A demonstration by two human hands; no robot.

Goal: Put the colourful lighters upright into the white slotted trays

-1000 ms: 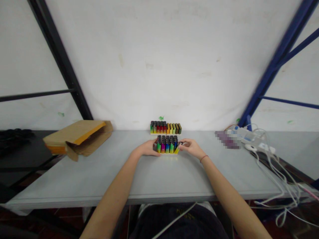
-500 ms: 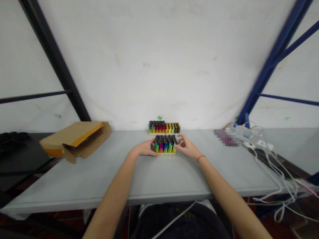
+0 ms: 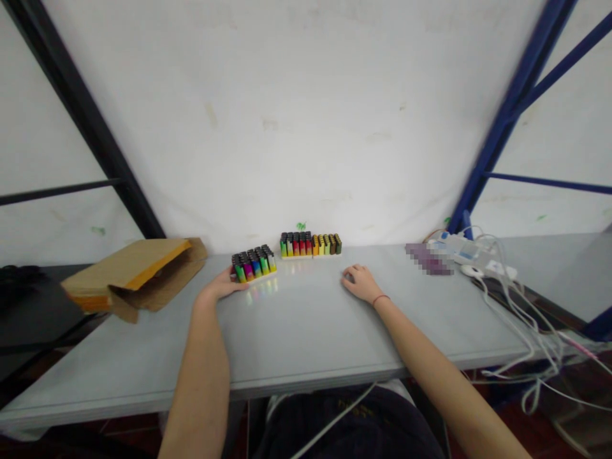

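My left hand [image 3: 221, 284] grips the left end of a pale tray [image 3: 264, 278] filled with upright lighters [image 3: 253, 264]. Their bodies are green, purple, blue and yellow, with black tops. The tray sits slightly askew at the left of the table's middle; whether it touches the tabletop I cannot tell. Farther back, near the wall, stand two more blocks of lighters side by side: one mostly red and green [image 3: 296, 244], the other yellow to dark brown [image 3: 327, 245]. In front and to the right of them, my right hand [image 3: 362, 282] rests on the table, loosely curved, holding nothing.
An opened cardboard box [image 3: 131, 271] lies on the left of the grey table [image 3: 306, 338]. A power strip [image 3: 461, 247] and tangled white cables [image 3: 516, 312] occupy the right side, beside a blurred purple item [image 3: 429, 259]. Shelf posts rise at both sides against the white wall.
My left hand has moved left with the tray of lighters, which is now turned a little. My right hand has let go of that tray and stays at the right.
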